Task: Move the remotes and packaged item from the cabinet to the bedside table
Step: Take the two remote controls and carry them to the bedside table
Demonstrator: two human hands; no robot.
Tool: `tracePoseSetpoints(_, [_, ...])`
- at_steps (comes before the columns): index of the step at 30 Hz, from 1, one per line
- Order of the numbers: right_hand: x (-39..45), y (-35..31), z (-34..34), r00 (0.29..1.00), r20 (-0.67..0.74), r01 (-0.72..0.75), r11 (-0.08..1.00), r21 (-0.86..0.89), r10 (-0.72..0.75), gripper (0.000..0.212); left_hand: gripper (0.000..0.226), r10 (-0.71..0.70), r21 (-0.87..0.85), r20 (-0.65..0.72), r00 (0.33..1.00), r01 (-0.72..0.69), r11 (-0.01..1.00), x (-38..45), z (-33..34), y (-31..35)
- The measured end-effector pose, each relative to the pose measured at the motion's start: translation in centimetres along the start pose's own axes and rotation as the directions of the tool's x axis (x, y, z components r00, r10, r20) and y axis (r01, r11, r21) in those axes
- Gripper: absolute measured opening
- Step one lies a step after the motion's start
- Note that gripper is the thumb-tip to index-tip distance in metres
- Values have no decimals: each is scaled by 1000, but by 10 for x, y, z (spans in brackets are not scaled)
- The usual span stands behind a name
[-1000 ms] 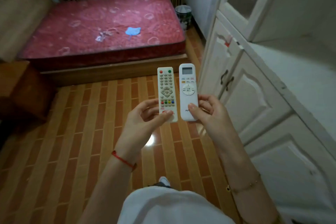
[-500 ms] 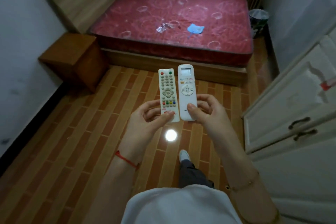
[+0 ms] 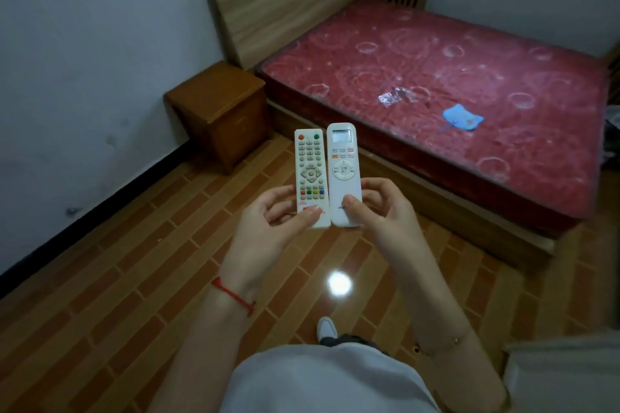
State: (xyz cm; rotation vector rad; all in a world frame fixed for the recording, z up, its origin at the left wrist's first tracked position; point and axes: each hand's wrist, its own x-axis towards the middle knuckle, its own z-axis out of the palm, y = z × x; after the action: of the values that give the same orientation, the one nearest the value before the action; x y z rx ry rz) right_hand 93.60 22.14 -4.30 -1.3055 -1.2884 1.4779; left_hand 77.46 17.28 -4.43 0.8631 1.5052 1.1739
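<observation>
The wooden bedside table (image 3: 218, 111) stands at far left, ahead of my hands. My left hand (image 3: 268, 228) pinches the lower end of the buttoned remote (image 3: 310, 178), thumb on its face. Just beside it, apparently touching, my right hand (image 3: 379, 214) grips the display remote (image 3: 344, 174) likewise. Both remotes are upright above the floor.

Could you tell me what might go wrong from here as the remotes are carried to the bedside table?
Each remote is pinched only at its lower end, the TV remote by the left hand and the AC remote by the right hand, so either could tip out onto the tiled floor. The bedside table is not yet within reach.
</observation>
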Motion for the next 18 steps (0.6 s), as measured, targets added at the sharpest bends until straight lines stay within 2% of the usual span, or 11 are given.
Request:
tracePoseSetpoints(10, [138, -23, 16, 975, 219, -29, 999, -45, 38, 26, 52, -66, -48, -213, 975, 57, 997, 106, -3, 23])
tracePoseSetpoints(18, [259, -29, 59, 952, 303, -27, 997, -76, 49, 24, 50, -93, -101, -304, 948, 65, 993, 216, -32, 31])
